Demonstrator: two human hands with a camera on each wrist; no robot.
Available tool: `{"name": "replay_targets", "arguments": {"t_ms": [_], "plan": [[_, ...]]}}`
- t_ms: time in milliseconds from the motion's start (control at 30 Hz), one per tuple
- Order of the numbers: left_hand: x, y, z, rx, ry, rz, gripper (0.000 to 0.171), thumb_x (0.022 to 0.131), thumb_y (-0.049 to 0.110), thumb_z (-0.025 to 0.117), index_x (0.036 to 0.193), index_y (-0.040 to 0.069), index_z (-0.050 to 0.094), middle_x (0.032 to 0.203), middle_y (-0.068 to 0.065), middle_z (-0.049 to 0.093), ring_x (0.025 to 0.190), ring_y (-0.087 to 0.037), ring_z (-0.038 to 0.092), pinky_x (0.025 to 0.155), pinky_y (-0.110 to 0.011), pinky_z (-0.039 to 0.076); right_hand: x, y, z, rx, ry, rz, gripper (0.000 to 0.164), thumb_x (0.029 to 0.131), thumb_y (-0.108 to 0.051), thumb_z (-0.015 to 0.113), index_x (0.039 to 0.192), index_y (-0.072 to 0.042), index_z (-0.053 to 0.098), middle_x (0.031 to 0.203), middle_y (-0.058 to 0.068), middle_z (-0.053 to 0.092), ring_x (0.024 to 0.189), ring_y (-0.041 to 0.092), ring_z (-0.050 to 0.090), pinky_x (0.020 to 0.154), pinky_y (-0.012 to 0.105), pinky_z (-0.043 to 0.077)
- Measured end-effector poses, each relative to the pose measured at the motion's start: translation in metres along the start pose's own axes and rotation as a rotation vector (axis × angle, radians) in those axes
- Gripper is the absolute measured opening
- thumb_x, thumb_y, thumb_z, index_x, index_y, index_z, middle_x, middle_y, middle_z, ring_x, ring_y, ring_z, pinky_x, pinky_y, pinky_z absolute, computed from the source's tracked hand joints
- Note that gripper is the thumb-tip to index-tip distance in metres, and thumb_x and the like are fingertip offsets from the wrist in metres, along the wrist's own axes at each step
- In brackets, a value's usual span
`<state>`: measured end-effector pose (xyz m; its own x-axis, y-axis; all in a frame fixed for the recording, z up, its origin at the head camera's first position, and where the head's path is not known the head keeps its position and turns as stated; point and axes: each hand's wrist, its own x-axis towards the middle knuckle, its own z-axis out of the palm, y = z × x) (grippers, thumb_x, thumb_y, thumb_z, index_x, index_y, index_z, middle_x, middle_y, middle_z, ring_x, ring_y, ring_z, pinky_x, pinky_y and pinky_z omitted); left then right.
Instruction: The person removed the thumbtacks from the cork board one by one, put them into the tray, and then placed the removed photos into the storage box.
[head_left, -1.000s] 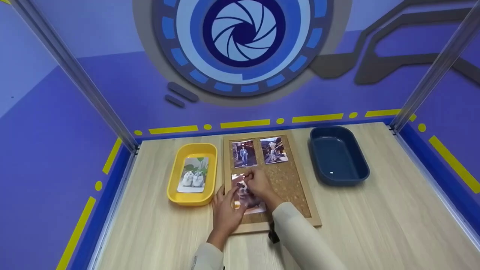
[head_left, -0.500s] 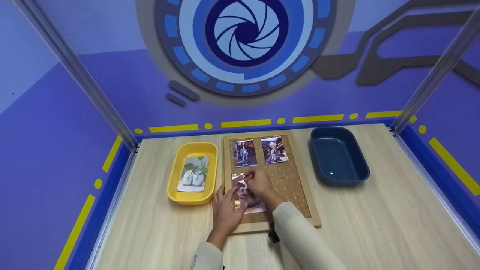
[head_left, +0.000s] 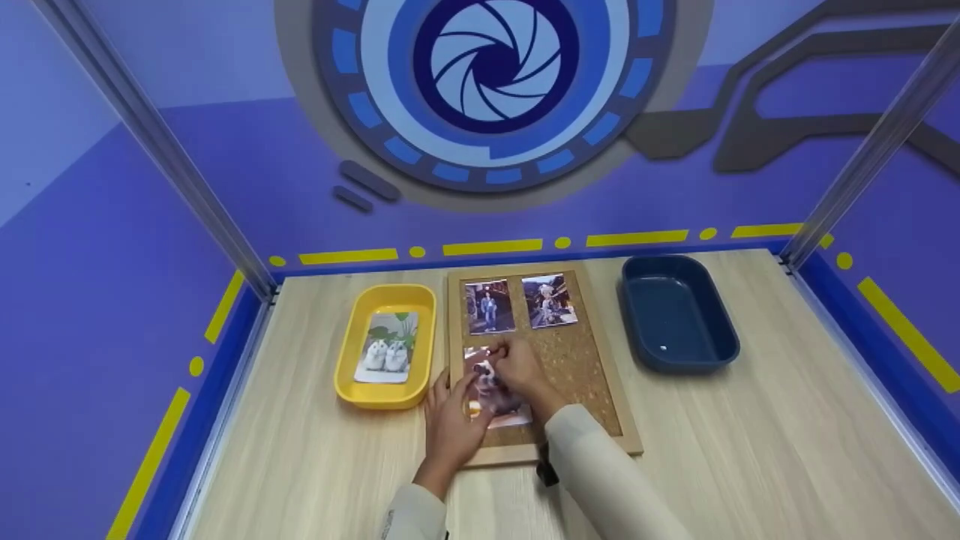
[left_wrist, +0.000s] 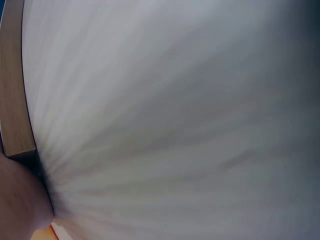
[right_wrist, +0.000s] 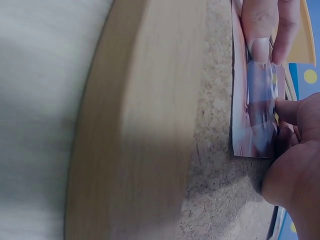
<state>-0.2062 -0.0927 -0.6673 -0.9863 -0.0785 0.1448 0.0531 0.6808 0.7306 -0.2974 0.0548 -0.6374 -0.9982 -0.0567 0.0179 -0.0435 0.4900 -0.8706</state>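
Note:
A dog photograph [head_left: 504,405] lies on the lower left of a wood-framed corkboard [head_left: 581,375]. My left hand [head_left: 454,427] holds it down, fingers fairly straight, the tips near its left side and middle. At the photograph's upper edge, my right hand [head_left: 519,367] presses with bent fingers and thumb close together; whatever sits between those tips is hidden. The right wrist view has the right hand [right_wrist: 297,155] against the photograph [right_wrist: 252,132], with left fingers [right_wrist: 261,50] resting on its glossy face. Only a bit of the left hand [left_wrist: 22,200] enters the left wrist view.
Two portrait photographs, a left one [head_left: 489,306] and a right one [head_left: 549,300], sit along the board's top. Left of the board stands a yellow tray [head_left: 346,367] holding a hamster photograph [head_left: 387,349]. A dark blue tray [head_left: 679,322] is on the right. Printed walls surround the wooden table [head_left: 750,450].
Both hands and the dog photograph keep their places on the board. Only the head view has shifted very slightly.

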Motion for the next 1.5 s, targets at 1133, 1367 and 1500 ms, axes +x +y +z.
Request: {"name": "replay_targets", "arguments": {"t_ms": [1133,1367,1500], "plan": [[0.0003,-0.0015,0.0034,0.006,0.020,0.013,0.063,0.082,0.031,0.083,0.142,0.019,0.067,0.164,-0.022,0.043,0.151,-0.043,0.040,0.122,-0.066,0.036,-0.0004,0.0015,0.0005,0.031,-0.009,-0.027,0.011,0.085,0.011,0.060,0.094,0.009,0.067,0.075,0.007,0.062,0.066,0.012,0.050,0.059,0.023,0.042],[-0.0001,-0.0025,0.0029,0.017,0.005,-0.001,0.063,0.082,0.032,0.082,0.143,0.022,0.067,0.165,-0.020,0.042,0.151,-0.042,0.040,0.122,-0.067,0.036,-0.0005,0.0009,0.0008,0.045,-0.016,0.004,0.014,0.084,0.013,0.060,0.095,0.008,0.067,0.079,0.011,0.066,0.068,0.014,0.052,0.060,0.023,0.044],[0.0004,-0.0018,0.0020,0.006,-0.002,-0.008,0.063,0.084,0.032,0.082,0.143,0.022,0.066,0.166,-0.020,0.041,0.153,-0.042,0.038,0.123,-0.066,0.035,-0.0002,0.0004,0.0001,0.037,-0.014,-0.008,0.014,0.083,0.012,0.062,0.094,0.007,0.069,0.078,0.010,0.066,0.068,0.014,0.053,0.060,0.024,0.046]]}}
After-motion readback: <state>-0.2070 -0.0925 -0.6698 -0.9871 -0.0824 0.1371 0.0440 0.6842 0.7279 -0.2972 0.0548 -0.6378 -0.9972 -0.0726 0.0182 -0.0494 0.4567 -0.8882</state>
